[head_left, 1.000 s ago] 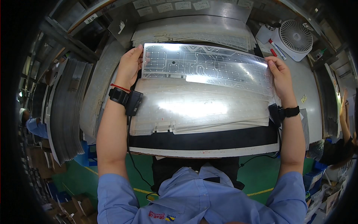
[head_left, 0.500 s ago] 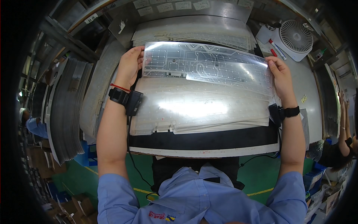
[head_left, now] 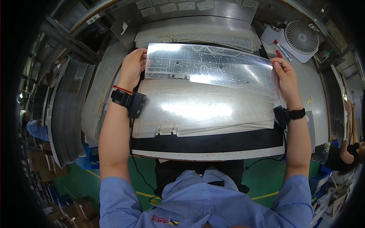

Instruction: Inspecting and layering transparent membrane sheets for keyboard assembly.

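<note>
Between my two hands stretches a clear plastic film sheet printed with circuit traces (head_left: 205, 62), with light glaring off its upper left corner. My left hand (head_left: 134, 66) is closed on its left edge, the fingertips partly behind the film. At the other end my right hand (head_left: 285, 76) pinches the upper right corner between thumb and fingers. Beneath the held sheet lies a stack of similar translucent sheets (head_left: 205, 123), reflecting a bright patch of light. A black mat (head_left: 209, 144) shows under that stack.
Another stack of sheets (head_left: 197, 28) lies at the back. A white fan (head_left: 302, 36), a red marker (head_left: 278, 53) and other pens are at the back right. Tall piles of sheets (head_left: 70, 110) stand at left. Someone's arm (head_left: 348, 152) shows at far right.
The held film's far edge has tilted slightly, and the glare on it has shifted. Both my hands stay almost in place. At far right the other person's arms have lowered.
</note>
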The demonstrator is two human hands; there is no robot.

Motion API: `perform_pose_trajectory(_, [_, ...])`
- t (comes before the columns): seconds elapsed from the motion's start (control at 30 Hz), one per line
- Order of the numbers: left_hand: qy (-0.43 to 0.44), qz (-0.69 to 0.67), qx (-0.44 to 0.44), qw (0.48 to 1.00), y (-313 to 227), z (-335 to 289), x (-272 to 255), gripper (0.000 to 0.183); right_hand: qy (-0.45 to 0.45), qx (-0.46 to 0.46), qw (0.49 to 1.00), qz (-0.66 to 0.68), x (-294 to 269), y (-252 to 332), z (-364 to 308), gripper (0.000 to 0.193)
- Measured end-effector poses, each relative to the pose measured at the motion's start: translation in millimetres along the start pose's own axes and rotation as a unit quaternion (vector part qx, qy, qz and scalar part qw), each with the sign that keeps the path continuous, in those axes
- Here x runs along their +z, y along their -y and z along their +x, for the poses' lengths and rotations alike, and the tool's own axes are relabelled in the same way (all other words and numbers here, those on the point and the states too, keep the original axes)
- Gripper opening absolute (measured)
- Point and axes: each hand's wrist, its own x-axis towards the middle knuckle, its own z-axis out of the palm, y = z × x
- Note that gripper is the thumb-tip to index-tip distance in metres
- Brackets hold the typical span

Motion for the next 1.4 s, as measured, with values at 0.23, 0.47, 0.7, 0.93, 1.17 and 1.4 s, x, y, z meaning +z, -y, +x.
perform_pose_trajectory(0.23, [-0.003,-0.008,0.012,1.000,-4.0,-4.8,7.7,0.025,-0.003,0.010,1.000,-0.001,1.7,2.8,-1.4,0.018])
perform_pose_trajectory(0.47, [-0.010,0.030,0.012,0.999,-2.0,-2.8,5.0,0.020,-0.003,0.003,1.000,-0.004,1.9,3.1,-0.7,0.019])
perform_pose_trajectory(0.7, [-0.008,0.035,0.008,0.999,-1.0,-3.0,4.6,0.019,-0.004,0.011,1.000,0.002,0.5,0.4,-0.3,0.019])
perform_pose_trajectory(0.93, [-0.012,0.063,0.003,0.998,-3.9,-5.0,5.7,0.022,-0.003,0.021,1.000,-0.003,1.1,3.0,-0.9,0.019])
perform_pose_trajectory(1.17, [-0.016,0.064,-0.003,0.998,-3.1,-4.5,5.1,0.024,-0.002,0.016,1.000,-0.004,1.5,3.0,-0.9,0.019])
perform_pose_trajectory(1.4, [-0.003,0.053,-0.017,0.998,-1.7,-2.7,4.2,0.027,-0.005,0.013,1.000,-0.014,1.4,2.8,-1.0,0.018])
